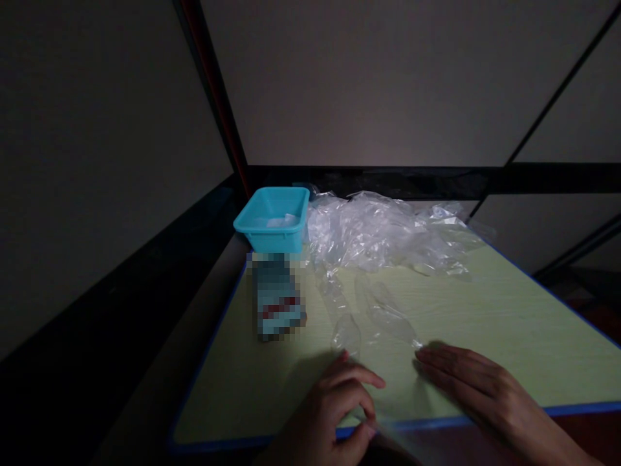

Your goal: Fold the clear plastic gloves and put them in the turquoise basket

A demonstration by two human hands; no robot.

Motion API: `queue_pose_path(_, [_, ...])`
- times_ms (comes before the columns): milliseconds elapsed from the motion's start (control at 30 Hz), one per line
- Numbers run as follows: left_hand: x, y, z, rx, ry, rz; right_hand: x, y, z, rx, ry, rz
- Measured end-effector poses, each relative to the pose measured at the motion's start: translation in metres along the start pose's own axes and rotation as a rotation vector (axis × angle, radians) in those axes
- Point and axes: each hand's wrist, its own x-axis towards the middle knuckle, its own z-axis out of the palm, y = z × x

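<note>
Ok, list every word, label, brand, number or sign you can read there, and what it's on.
No readable text anywhere.
Pixelated object on the table: too blurred to read.
Turquoise basin: no lettering visible.
Clear plastic pile: no print I can make out.

Left hand [347, 408] pinches clear plastic film [391, 316] (thin, crinkled); right hand [473, 378] touches it.

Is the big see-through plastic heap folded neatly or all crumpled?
Crumpled: the clear plastic heap shows wrinkles, shiny creases and loose edges sticking out.
</note>
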Motion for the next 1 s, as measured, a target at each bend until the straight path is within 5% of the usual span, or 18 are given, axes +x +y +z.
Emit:
queue_pose_path(200, [0.001, 0.000, -0.002, -0.011, -0.041, -0.038, 0.006, -0.008, -0.007, 0.074, 0.109, -0.020])
queue_pose_path(400, [-0.001, 0.001, -0.002, -0.034, -0.053, -0.088, -0.014, -0.006, -0.007, 0.072, 0.073, -0.032])
queue_pose_path(567, [-0.001, 0.003, -0.002, -0.042, -0.049, -0.098, -0.009, 0.015, -0.007, 0.264, 0.181, 0.169])
queue_pose_path(800, [0.001, 0.000, -0.001, -0.036, -0.014, -0.080, 0.046, 0.038, 0.006, 0.289, 0.009, 0.213])
queue_pose_path(1000, [0.000, 0.000, -0.001, -0.061, -0.031, -0.081, 0.042, 0.040, 0.018, 0.195, -0.029, 0.321])
